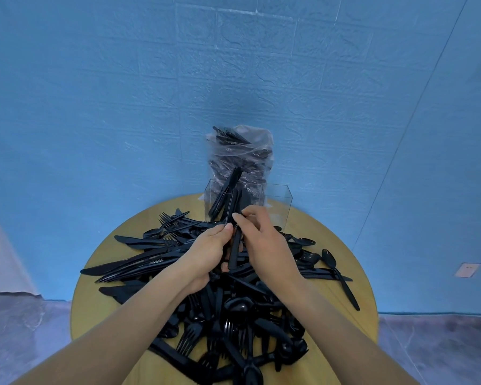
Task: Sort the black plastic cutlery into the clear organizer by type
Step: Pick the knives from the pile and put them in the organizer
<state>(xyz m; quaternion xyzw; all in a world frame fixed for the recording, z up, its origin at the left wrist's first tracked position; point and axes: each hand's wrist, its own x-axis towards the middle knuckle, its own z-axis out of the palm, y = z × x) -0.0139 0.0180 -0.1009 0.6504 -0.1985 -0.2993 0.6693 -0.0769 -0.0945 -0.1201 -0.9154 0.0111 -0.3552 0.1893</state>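
A big heap of black plastic cutlery (228, 307) covers the round wooden table (95, 301): knives at the left, forks at the front, spoons at the right. The clear organizer (278, 202) stands at the table's far edge, with several black pieces upright in its left compartment (220, 198). My left hand (206, 254) grips a bundle of black knives (233, 240) that points up toward the organizer. My right hand (264, 240) pinches the same bundle from the right, just in front of the organizer.
A clear plastic bag (242, 154) full of more black cutlery stands behind the organizer against the blue wall. The organizer's right compartment looks empty. A grey floor lies around the table.
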